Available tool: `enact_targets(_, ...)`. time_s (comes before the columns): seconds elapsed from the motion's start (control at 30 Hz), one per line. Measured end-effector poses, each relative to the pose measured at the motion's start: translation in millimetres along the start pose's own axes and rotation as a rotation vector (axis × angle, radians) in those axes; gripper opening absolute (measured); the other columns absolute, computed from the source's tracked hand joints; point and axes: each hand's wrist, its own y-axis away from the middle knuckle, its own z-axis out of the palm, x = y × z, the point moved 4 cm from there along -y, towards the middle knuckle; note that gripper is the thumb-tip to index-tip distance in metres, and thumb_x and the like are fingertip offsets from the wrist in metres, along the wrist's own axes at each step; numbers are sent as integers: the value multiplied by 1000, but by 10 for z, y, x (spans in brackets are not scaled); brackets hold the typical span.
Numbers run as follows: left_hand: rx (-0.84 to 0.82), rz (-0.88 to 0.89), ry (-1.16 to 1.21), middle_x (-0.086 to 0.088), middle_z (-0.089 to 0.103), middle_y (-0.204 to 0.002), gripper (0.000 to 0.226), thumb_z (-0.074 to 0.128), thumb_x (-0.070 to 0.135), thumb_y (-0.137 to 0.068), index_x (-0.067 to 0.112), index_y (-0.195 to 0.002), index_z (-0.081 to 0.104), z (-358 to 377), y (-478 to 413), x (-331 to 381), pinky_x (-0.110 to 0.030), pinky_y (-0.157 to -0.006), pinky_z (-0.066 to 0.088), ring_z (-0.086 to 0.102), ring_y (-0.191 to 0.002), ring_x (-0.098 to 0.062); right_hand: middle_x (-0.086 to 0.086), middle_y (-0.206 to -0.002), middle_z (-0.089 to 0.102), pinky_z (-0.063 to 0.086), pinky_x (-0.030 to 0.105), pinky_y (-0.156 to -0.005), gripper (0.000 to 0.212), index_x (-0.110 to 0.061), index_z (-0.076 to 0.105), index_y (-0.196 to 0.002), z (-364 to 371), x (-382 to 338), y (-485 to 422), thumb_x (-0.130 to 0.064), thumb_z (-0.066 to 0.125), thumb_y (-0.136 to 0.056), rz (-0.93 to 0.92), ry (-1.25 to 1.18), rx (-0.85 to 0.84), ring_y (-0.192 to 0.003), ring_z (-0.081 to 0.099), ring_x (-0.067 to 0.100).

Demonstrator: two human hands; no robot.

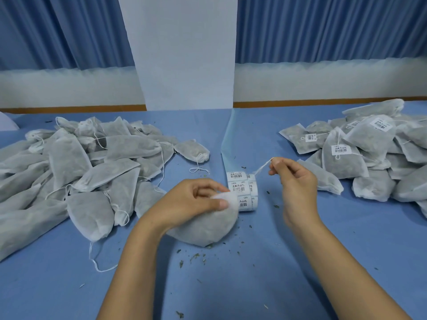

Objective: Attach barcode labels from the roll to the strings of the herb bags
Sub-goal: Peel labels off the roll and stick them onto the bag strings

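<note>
My left hand grips the soft white mesh herb bag by its neck; my right hand pinches its floppy thin white string.

Matt, gauzy non-woven cloth on the herb bag, thin white twisted string. Smooth paper label roll. Blue tabletop cover looks matt, fabric-like.

Both bare forearms are extended forward from the lower edge of the view and are angled slightly toward each other. The left hand is curled with its back turned upward, and the neck of a herb bag is gripped between thumb and fingers. The right hand is held farther forward; the string is pinched between thumb and forefinger, and the remaining fingers are loosely curled.
</note>
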Motion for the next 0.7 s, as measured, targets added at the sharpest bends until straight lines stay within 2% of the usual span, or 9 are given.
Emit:
enact_targets(0.1, 102, -89, -87, -6, 70, -72, 9, 80, 23, -78, 18, -76, 73, -34, -20, -92, -18, -66, 45, 61, -64, -8, -14, -62, 65, 42, 5, -64, 17, -17, 67, -74, -16, -45, 24, -10, 63, -89, -29, 7, 43, -65, 59, -3)
enact_targets(0.17, 193, -126, -134, 4, 59, -56, 17, 75, 26, -82, 17, -70, 68, -27, -55, -127, -15, -54, 39, 52, -52, -5, -14, -67, 66, 43, 11, -69, 20, -22, 67, -72, 39, -120, 121, -10, 64, -87, -141, 81, 23, -71, 60, 2)
enact_targets(0.27, 407, -167, -157, 10, 52, -52, 26, 67, 29, -89, 19, -66, 60, -66, -94, -141, -20, -49, 34, 46, -47, -6, -15, -75, 64, 40, 17, -73, 12, -20, 66, -74, 207, -249, 345, -13, 66, -84, -478, 263, -146, -75, 57, 4)
enact_targets(0.33, 532, -158, -123, 5, 55, -59, 26, 63, 30, -91, 17, -69, 60, -101, -101, -133, -25, -54, 34, 48, -53, -10, -11, -77, 64, 41, 18, -73, 9, -11, 67, -74, 329, -228, 465, -10, 68, -83, -576, 308, -324, -76, 59, 7)
enact_targets(0.43, 653, -98, 9, 10, 50, -53, 29, 60, 30, -92, 18, -66, 56, -144, -78, -105, -25, -53, 33, 44, -51, -8, -7, -87, 63, 44, 21, -78, 6, -7, 70, -77, 457, -130, 529, -2, 71, -81, -491, 335, -539, -85, 60, 10)
enact_targets(0.53, 646, -7, 172, 16, 40, -42, 42, 59, 28, -94, 24, -52, 53, -144, -49, -68, -18, -44, 30, 36, -40, -2, -2, -111, 55, 40, 20, -92, 6, -8, 71, -79, 485, -65, 527, -3, 72, -81, -432, 413, -583, -106, 54, 12)
enact_targets(0.6, 608, 50, 287, 17, 44, -43, 48, 58, 26, -95, 28, -48, 56, -121, -30, -26, -13, -40, 31, 39, -38, 0, -4, -125, 47, 38, 16, -94, 7, -10, 71, -80, 476, -52, 513, -4, 71, -83, -392, 402, -581, -114, 51, 10)
enact_targets(0.67, 577, 99, 373, 12, 56, -52, 36, 58, 24, -96, 26, -61, 65, -89, -17, 18, -15, -48, 40, 51, -45, -3, -5, -130, 45, 42, 16, -85, 9, -12, 71, -81, 477, -39, 512, -4, 70, -84, -332, 364, -598, -107, 56, 7)
enact_targets(0.7, 558, 120, 396, 7, 63, -61, 24, 58, 23, -95, 21, -74, 69, -75, -19, 41, -19, -56, 46, 58, -54, -6, -5, -127, 48, 46, 21, -79, 9, -13, 71, -81, 480, -31, 510, -4, 70, -83, -312, 350, -602, -102, 59, 7)
